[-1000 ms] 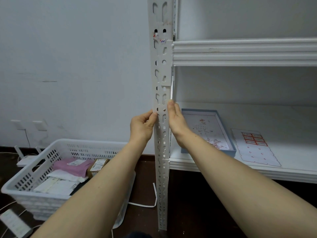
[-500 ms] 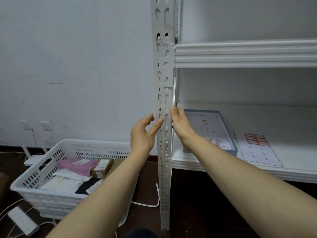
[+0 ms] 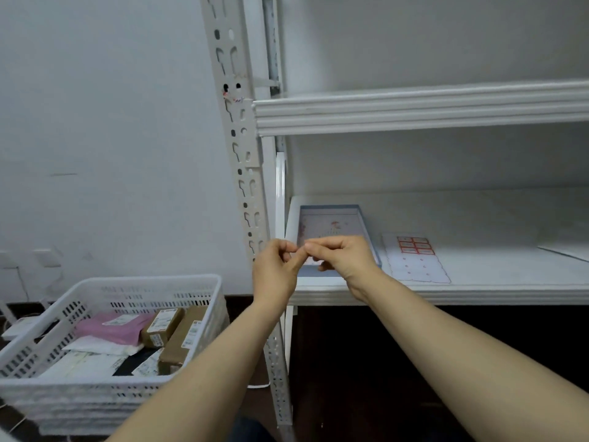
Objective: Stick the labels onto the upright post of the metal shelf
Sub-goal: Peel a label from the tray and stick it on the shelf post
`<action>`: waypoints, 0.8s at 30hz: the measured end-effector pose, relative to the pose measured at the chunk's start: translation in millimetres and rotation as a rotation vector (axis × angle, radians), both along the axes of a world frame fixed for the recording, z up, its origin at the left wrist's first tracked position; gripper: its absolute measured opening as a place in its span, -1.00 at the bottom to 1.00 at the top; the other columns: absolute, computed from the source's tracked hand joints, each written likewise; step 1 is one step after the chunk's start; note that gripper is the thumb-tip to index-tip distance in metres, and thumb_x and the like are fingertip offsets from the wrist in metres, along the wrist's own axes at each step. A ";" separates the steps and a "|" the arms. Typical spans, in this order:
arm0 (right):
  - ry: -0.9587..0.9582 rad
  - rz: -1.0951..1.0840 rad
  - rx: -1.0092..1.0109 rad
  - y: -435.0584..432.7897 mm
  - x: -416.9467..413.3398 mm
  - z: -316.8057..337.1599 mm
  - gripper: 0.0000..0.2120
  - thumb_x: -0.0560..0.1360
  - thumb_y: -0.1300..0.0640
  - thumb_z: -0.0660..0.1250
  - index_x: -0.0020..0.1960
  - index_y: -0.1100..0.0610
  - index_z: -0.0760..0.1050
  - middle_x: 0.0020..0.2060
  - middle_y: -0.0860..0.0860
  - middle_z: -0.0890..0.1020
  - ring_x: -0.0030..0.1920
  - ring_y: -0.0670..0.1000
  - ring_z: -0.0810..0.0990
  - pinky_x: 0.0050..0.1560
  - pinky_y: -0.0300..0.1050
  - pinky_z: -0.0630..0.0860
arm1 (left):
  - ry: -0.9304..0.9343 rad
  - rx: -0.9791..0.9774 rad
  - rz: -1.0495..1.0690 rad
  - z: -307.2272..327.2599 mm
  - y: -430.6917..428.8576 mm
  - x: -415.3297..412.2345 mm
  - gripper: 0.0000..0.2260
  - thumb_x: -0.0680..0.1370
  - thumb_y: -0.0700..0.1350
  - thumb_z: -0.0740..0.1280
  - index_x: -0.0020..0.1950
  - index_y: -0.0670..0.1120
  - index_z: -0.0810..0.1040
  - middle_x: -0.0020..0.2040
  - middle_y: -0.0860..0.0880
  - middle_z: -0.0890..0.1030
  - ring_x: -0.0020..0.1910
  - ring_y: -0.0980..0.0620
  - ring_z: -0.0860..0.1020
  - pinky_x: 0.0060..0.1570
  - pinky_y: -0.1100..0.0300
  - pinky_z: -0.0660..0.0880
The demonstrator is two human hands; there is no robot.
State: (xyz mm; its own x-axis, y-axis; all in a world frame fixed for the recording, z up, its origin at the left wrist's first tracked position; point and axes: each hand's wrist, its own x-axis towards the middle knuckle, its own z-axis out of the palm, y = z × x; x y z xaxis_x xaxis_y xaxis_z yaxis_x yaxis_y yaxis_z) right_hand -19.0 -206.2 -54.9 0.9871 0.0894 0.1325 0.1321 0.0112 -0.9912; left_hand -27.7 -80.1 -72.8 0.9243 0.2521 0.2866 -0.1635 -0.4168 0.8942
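Readable text: none. All print is too small or blurred.
- Label sheet: white, with a block of six red-bordered labels in two columns at its far end and faint red marks on the rest. Wording is illegible.
- Post: small scrap with red and blue marks stuck on its face, level with the top of the upper shelf beam. Can't read it.
- Blue-rimmed tray: printed picture inside, no legible text.
- White plastic basket on the floor to the left: pink mailer and brown cartons with shipping labels. Unreadable.

Orientation:
- Post's long axis is vertical, from the floor out past the top of frame. In this wide-angle view it leans top-left to bottom-right. The slotted face points toward the camera. It forms the shelf's left front corner.
- Sheet lies flat on the lower shelf, just right of the tray. Its long axis runs front to back.

Hands:
- Left hand and right hand are raised in front of the lower shelf's left end, just right of the post and off its face. The left hand overlaps the post in view.
- Both have curled fingers, each with thumb and forefinger pressed together. The two pinches meet tip to tip in front of the tray.
- Too small to tell whether a label sits between the tips.
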 end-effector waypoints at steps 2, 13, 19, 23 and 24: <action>0.049 -0.058 -0.003 -11.0 0.9 2.9 -0.91 0.36 0.27 0.49 -0.23 0.10 0.65 -0.33 -0.03 0.68 -0.25 -0.10 0.61 -0.33 -0.27 0.51 | 0.054 -0.032 -0.009 -2.3 -13.0 2.8 -0.80 0.46 0.04 0.41 -0.16 -0.06 0.50 -0.31 0.05 0.46 -0.32 0.12 0.42 -0.33 0.31 0.34; 0.287 -0.277 0.123 -44.2 30.5 -0.4 -0.88 0.27 0.30 0.54 -0.28 0.23 0.60 -0.48 0.02 0.63 -0.38 -0.04 0.56 -0.49 -0.29 0.44 | 0.329 -0.303 -0.110 6.7 -58.3 32.0 -0.71 0.44 -0.01 0.45 0.01 -0.14 0.49 -0.15 -0.04 0.51 -0.24 0.05 0.41 -0.14 0.11 0.47; 0.291 -0.366 0.113 -41.6 60.7 -10.7 -0.83 0.27 0.29 0.55 -0.37 0.22 0.56 -0.51 0.06 0.58 -0.53 -0.06 0.50 -0.53 -0.29 0.45 | 0.299 -0.081 -0.073 9.3 -59.7 63.8 -0.55 0.42 -0.05 0.48 0.22 -0.21 0.48 0.19 -0.18 0.55 0.16 -0.12 0.53 0.23 0.02 0.46; 0.255 -0.385 0.076 -37.0 81.0 -11.5 -0.81 0.29 0.25 0.55 -0.39 0.17 0.55 -0.51 0.06 0.58 -0.51 -0.04 0.49 -0.43 -0.19 0.45 | 0.265 0.010 -0.070 12.2 -59.0 81.2 -0.46 0.46 -0.02 0.43 0.34 -0.26 0.42 0.27 -0.17 0.52 0.27 -0.12 0.48 0.31 0.03 0.39; 0.270 -0.378 0.097 -36.0 85.2 -11.6 -0.81 0.32 0.25 0.53 -0.38 0.19 0.55 -0.50 0.07 0.57 -0.53 -0.06 0.47 -0.47 -0.22 0.44 | 0.250 0.036 -0.068 12.6 -58.6 85.6 -0.48 0.47 -0.01 0.43 0.33 -0.26 0.44 0.25 -0.16 0.54 0.24 -0.11 0.50 0.29 0.04 0.40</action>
State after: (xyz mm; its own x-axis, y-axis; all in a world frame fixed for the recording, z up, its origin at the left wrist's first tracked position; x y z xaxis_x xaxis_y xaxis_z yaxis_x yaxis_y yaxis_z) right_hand 66.1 -242.2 -66.5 0.9483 -0.2831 -0.1436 -0.1177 0.1065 -0.9873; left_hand 58.0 -138.6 -60.2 0.9820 0.1810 0.0544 0.0324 -0.4449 0.8950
